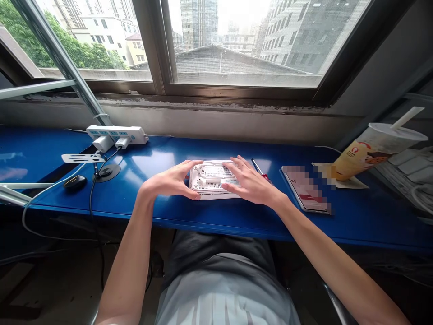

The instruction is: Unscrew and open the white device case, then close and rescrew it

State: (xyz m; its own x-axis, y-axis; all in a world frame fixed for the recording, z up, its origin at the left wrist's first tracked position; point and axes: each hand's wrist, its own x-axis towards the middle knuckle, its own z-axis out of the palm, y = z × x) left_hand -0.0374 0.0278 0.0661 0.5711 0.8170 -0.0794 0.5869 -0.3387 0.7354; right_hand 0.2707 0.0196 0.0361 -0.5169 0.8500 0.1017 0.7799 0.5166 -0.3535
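Observation:
A white rectangular device (213, 184) with a perforated face and a printed label lies on the blue desk (203, 215). My left hand (172, 179) grips its left end, thumb at the near edge and fingers at the far edge. Over the right end rests my right hand (248, 180), its thumb and fingers on the top face, hiding that part of the device. Just beyond my right hand lies a screwdriver (260, 171) with a red handle, partly covered by the hand.
A phone (306, 189) lies to the right, near a drink cup (368, 151) with a straw. At the left are a power strip (117, 134) with plugs, a black mouse (75, 183), cables and a metal pole (64, 58). A window runs behind the desk.

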